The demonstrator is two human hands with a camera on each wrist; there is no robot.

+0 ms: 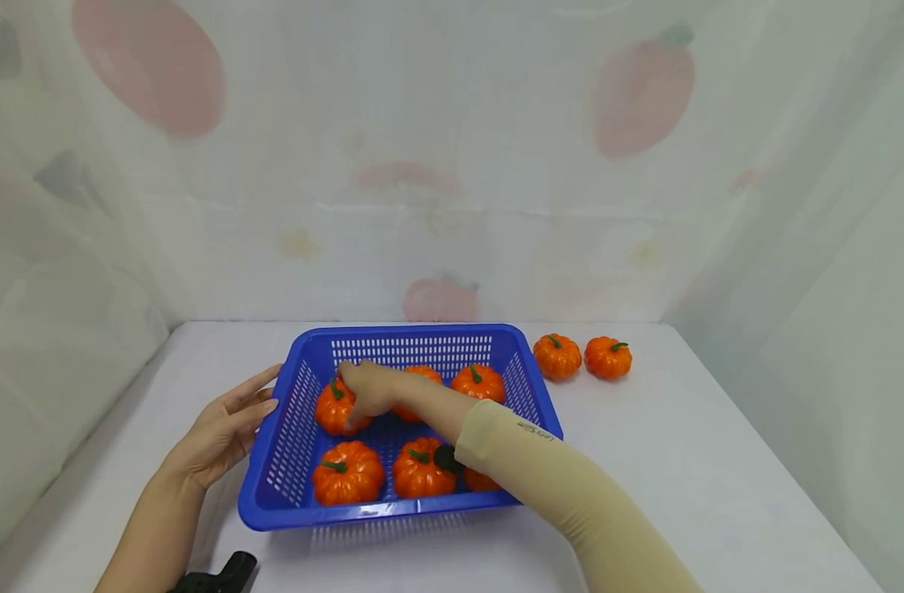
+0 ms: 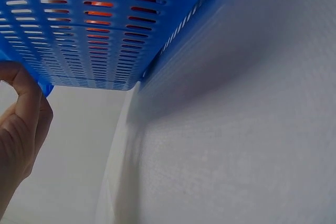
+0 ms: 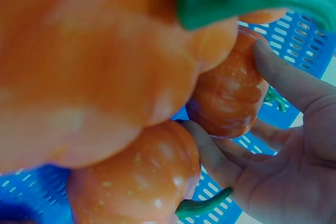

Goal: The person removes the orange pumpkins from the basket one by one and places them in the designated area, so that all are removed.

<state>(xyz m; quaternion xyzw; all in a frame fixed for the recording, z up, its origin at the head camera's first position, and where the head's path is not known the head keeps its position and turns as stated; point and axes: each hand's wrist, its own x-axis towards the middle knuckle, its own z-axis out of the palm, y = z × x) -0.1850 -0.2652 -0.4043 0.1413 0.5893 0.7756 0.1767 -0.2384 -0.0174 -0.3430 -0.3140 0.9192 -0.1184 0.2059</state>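
A blue slotted basket [image 1: 289, 436] stands on the white table and holds several orange toy pumpkins with green stems. My right hand [image 1: 354, 405] reaches in over the front rim and grips the back-left pumpkin [image 1: 332, 412]. In the right wrist view my thumb and fingers [image 3: 210, 156] lie on either side of that pumpkin [image 3: 231, 93], with other pumpkins crowding close. My left hand [image 1: 255, 397] lies open against the outside of the basket's left wall. In the left wrist view its fingers [image 2: 23, 119] touch the basket wall [image 2: 89, 35] near the rim.
Two more pumpkins [image 1: 557, 356] [image 1: 608, 357] sit on the table just right of the basket's back corner. A pale patterned curtain closes off the back and both sides. A small black object [image 1: 226, 573] lies at the near table edge by my left forearm.
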